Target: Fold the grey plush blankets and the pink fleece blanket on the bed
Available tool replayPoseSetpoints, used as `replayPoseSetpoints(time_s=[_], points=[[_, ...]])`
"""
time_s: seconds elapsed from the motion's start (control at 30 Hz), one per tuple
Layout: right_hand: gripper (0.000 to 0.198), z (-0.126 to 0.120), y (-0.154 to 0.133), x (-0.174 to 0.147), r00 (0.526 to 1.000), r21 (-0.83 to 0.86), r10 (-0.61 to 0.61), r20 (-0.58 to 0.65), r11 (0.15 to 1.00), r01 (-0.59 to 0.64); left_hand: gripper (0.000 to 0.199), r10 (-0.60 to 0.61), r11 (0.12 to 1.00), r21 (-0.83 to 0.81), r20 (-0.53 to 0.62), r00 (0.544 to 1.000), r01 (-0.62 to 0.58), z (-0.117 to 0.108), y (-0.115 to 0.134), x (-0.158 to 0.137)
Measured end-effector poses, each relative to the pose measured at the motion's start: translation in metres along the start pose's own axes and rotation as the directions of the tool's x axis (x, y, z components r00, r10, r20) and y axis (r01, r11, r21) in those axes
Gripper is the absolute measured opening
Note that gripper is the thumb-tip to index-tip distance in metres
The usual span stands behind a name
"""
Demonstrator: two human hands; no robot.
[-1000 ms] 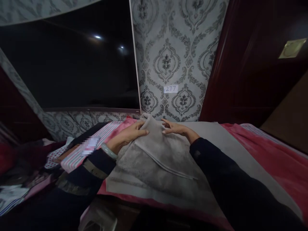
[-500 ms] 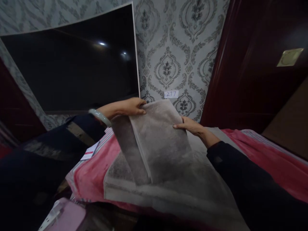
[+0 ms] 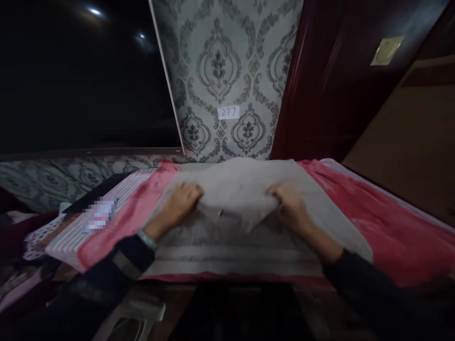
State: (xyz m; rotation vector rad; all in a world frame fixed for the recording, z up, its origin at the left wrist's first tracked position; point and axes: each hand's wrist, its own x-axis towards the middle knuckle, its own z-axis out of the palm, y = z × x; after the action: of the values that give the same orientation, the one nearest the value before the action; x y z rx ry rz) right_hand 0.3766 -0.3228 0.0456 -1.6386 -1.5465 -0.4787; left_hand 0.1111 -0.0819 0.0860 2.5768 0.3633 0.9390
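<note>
A grey plush cloth (image 3: pixel 236 187), blurred by motion, stretches between my two hands with its far part bulging upward. My left hand (image 3: pixel 180 204), with a pale bangle at the wrist, grips its left edge. On the right edge my right hand (image 3: pixel 290 204) is closed in the same way. A corner of the cloth hangs down toward me. Beneath it a larger grey cloth (image 3: pixel 220 265) lies spread flat over a pink-red blanket (image 3: pixel 359 222).
A striped cloth (image 3: pixel 71 241) shows under the blanket at the left, with a pixelated card (image 3: pixel 101 213) on it. Behind are a television (image 3: pixel 88 85), patterned wallpaper with a "277" label (image 3: pixel 228 112), and a dark red door (image 3: pixel 330 71). A white stool (image 3: pixel 138 315) stands below.
Both hands have come down and moved apart. The folded grey cloth held up before is now opened out low over the larger one. My view has shifted right and downward.
</note>
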Motion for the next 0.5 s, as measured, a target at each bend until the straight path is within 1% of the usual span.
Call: replayPoseSetpoints(time_s=[0.03, 0.07, 0.1, 0.13, 0.17, 0.2, 0.23, 0.27, 0.3, 0.33, 0.37, 0.4, 0.43, 0.5], points=[[0.027, 0.015, -0.005, -0.033, 0.989, 0.024, 0.016, 0.148, 1.000, -0.020, 0.013, -0.123, 0.986, -0.109, 0.012, 0.992, 0.123, 0.019, -0.011, -0.031], [0.030, 0.027, -0.010, -0.062, 0.953, 0.060, 0.018, 0.303, 0.998, -0.038, 0.016, -0.214, 0.960, -0.182, 0.008, 0.977, 0.212, 0.036, -0.019, -0.058], [0.032, 0.034, -0.013, -0.086, 0.925, 0.096, 0.008, 0.380, 0.994, -0.048, 0.020, -0.246, 0.950, -0.192, 0.021, 0.969, 0.245, 0.049, -0.025, -0.080], [0.031, 0.038, -0.013, -0.103, 0.914, 0.117, 0.017, 0.406, 0.991, -0.070, 0.019, -0.284, 0.941, -0.194, -0.015, 0.959, 0.276, 0.058, -0.028, -0.096], [0.027, 0.037, -0.011, -0.113, 0.910, 0.139, 0.031, 0.413, 0.986, -0.097, 0.020, -0.316, 0.935, -0.189, -0.056, 0.947, 0.301, 0.064, -0.029, -0.107], [0.023, 0.034, -0.006, -0.117, 0.919, 0.146, 0.065, 0.388, 0.981, -0.132, 0.020, -0.346, 0.927, -0.186, -0.100, 0.933, 0.324, 0.068, -0.029, -0.113], [0.023, 0.029, 0.003, -0.115, 0.930, 0.139, 0.115, 0.349, 0.975, -0.173, 0.021, -0.389, 0.912, -0.201, -0.147, 0.909, 0.358, 0.071, -0.028, -0.115], [0.024, 0.024, 0.014, -0.108, 0.936, 0.121, 0.168, 0.308, 0.969, -0.214, 0.023, -0.445, 0.886, -0.234, -0.183, 0.877, 0.400, 0.071, -0.026, -0.114], [0.026, 0.021, 0.027, -0.098, 0.939, 0.089, 0.222, 0.265, 0.963, -0.253, 0.025, -0.512, 0.846, -0.290, -0.203, 0.835, 0.448, 0.071, -0.023, -0.112], [0.028, 0.019, 0.041, -0.087, 0.936, 0.050, 0.267, 0.229, 0.957, -0.285, 0.028, -0.590, 0.786, -0.371, -0.206, 0.781, 0.495, 0.071, -0.021, -0.110], [0.030, 0.019, 0.056, -0.074, 0.931, 0.010, 0.301, 0.206, 0.951, -0.310, 0.030, -0.668, 0.705, -0.469, -0.185, 0.721, 0.532, 0.070, -0.018, -0.108], [0.032, 0.021, 0.069, -0.061, 0.923, -0.028, 0.328, 0.200, 0.944, -0.330, 0.033, -0.736, 0.606, -0.574, -0.141, 0.662, 0.551, 0.069, -0.015, -0.107], [0.036, 0.025, 0.082, -0.049, 0.911, -0.062, 0.358, 0.203, 0.934, -0.352, 0.036, -0.788, 0.495, -0.674, -0.081, 0.611, 0.548, 0.067, -0.012, -0.108], [0.045, 0.036, 0.102, -0.026, 0.872, -0.124, 0.435, 0.223, 0.900, -0.417, 0.039, -0.848, 0.258, -0.829, 0.051, 0.527, 0.497, 0.064, -0.004, -0.111]])
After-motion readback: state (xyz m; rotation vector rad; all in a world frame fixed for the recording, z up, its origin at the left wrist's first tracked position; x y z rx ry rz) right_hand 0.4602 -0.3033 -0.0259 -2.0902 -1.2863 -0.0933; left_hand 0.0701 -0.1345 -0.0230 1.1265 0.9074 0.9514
